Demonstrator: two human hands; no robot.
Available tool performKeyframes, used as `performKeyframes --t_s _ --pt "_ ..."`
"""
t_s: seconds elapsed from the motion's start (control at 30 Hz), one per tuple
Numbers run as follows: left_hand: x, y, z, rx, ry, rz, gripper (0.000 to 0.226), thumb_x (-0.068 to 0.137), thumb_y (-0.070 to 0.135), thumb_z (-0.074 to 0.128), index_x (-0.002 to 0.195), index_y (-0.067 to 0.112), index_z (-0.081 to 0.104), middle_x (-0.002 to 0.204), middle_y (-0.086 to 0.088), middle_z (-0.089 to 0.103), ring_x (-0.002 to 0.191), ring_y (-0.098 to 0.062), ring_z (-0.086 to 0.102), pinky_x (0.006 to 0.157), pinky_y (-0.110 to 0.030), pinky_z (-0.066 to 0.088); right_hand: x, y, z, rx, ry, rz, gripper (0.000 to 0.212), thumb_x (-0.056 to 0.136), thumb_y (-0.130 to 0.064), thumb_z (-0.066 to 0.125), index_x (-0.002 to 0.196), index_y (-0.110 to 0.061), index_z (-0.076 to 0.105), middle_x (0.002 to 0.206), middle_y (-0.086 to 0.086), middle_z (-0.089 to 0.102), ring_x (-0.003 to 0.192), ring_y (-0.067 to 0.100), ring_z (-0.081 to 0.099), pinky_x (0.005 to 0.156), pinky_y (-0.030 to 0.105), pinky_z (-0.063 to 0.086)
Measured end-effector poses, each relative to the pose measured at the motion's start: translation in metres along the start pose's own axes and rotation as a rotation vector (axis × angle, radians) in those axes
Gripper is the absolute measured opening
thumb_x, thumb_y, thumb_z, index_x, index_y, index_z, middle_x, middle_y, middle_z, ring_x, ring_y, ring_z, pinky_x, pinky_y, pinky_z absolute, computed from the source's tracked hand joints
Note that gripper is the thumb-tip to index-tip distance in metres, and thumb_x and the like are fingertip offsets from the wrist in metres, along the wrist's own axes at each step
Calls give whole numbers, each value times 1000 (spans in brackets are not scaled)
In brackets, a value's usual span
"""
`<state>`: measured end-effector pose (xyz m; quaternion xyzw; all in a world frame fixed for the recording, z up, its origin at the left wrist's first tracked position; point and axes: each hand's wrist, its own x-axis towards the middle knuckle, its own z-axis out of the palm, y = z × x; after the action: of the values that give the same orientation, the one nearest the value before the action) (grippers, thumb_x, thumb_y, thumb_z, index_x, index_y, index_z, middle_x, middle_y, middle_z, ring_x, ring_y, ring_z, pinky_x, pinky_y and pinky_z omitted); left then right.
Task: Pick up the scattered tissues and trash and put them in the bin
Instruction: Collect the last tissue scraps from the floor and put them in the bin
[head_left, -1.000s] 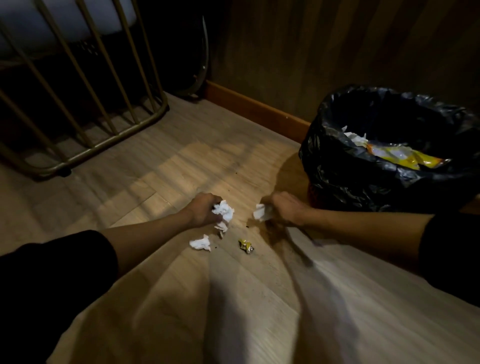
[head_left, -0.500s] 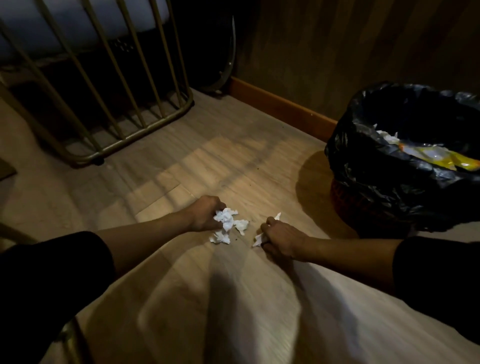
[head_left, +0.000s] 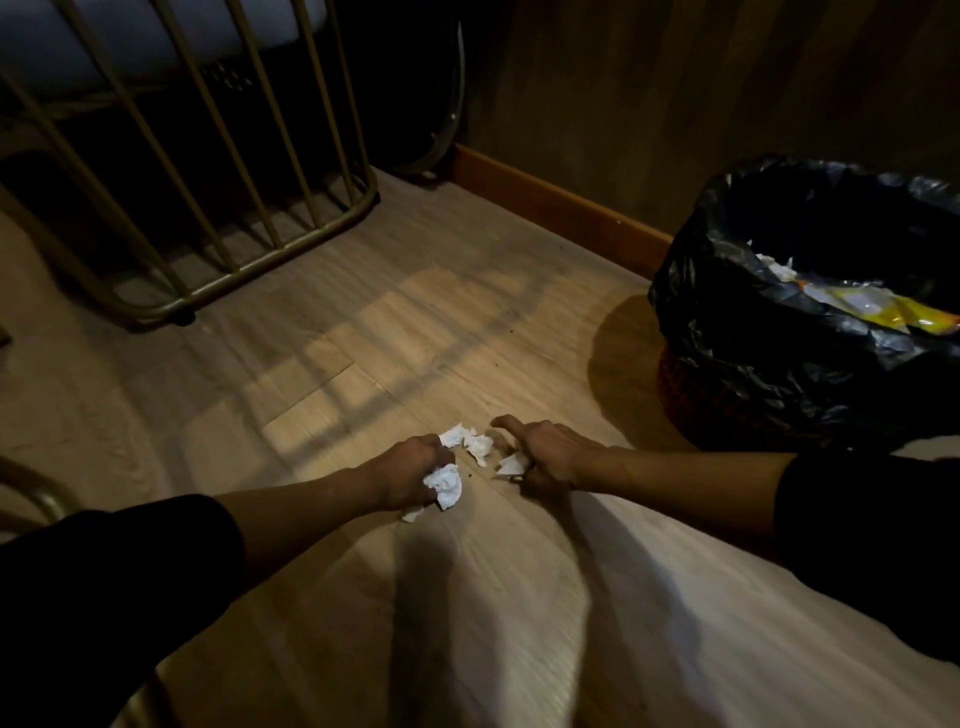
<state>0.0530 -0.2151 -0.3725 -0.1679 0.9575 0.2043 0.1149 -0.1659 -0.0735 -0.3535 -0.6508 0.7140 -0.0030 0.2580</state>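
Both my hands are down on the wooden floor at the frame's centre. My left hand (head_left: 408, 470) is closed around crumpled white tissues (head_left: 445, 483), which stick out above and below the fist. A further tissue wad (head_left: 478, 446) lies just beyond it, touching the floor. My right hand (head_left: 550, 454) grips a small white tissue scrap (head_left: 511, 463), with the index finger stretched toward the wad. A tiny white bit (head_left: 413, 515) lies under my left wrist. The bin (head_left: 727, 332), lined with a black bag, stands at the right and holds tissues and a yellow wrapper (head_left: 883, 317).
A gold metal frame with bars (head_left: 244, 218) stands at the back left. An orange skirting board (head_left: 556, 208) runs along the dark wall behind. A curved metal leg (head_left: 31, 493) shows at the left edge. Bare floorboards stretch toward me.
My left hand has gathered the loose tissues into its fist. The small gold wrapper seen one second ago is out of sight under my right hand. The view has shifted left.
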Motion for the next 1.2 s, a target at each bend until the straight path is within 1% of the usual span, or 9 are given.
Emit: performKeyframes --t_s 0.1,0.33,0.43,0.6,0.73,0.87,0.93,1.07,1.2 --pt "-3 -4 1 -4 16 -24 22 77 28 71 94 15 65 103 -9 63 96 -27 62 79 -27 45 18 -14 -1 -2 -30 -34 82 82 -22 68 152 -24 25 114 16 63 89 29 57 71 30 40" --pt "-24 -8 -11 39 -39 -60 13 77 21 67 81 10 62 97 -12 62 91 -26 61 75 -29 44 32 -29 8 8 -27 -40 45 87 -23 64 130 -15 54 118 16 64 106 34 60 84 36 46" --pt "-34 -13 -17 25 -48 -70 22 74 20 65 65 20 46 81 -10 60 81 -28 62 69 -34 47 23 -26 12 -34 -89 -48 46 81 -22 70 125 -15 57 119 12 65 106 33 61 83 33 45" --pt "-40 6 -44 49 -67 -72 10 68 26 54 65 18 49 82 -16 65 79 -30 62 63 -26 33 -8 -11 -11 -80 -205 -6 51 82 -26 75 129 -19 56 125 8 62 110 27 59 84 32 44" --pt "-31 27 -70 82 -42 -87 11 72 15 63 71 17 52 89 -14 68 83 -27 64 63 -23 35 -36 2 -59 -132 -130 10 45 83 -24 74 125 -16 59 122 11 64 110 30 60 86 37 48" --pt "-22 37 -88 71 -13 -86 13 69 11 65 70 15 52 75 -9 63 72 -22 61 60 -25 35 -63 6 -116 -89 -12 -12 47 81 -31 77 122 -17 60 115 8 63 102 27 61 80 35 49" --pt "-14 41 -98 19 51 -83 16 66 20 65 74 7 60 77 -10 66 73 -19 60 62 -24 34 -77 4 -142 -29 67 -7 44 80 -32 78 118 -18 61 107 2 61 95 21 59 78 34 48" --pt "6 67 -122 -86 226 -21 54 56 54 53 83 9 68 77 2 64 75 -9 59 63 -24 34 -106 1 -179 120 169 14 39 78 -28 82 111 -14 66 103 1 67 93 17 63 78 32 50" --pt "23 121 -152 -174 289 104 19 67 31 68 73 14 60 68 5 60 63 -2 54 60 -25 39 -138 8 -209 274 256 117 33 77 -30 82 105 -18 68 99 3 70 87 17 66 71 31 53"
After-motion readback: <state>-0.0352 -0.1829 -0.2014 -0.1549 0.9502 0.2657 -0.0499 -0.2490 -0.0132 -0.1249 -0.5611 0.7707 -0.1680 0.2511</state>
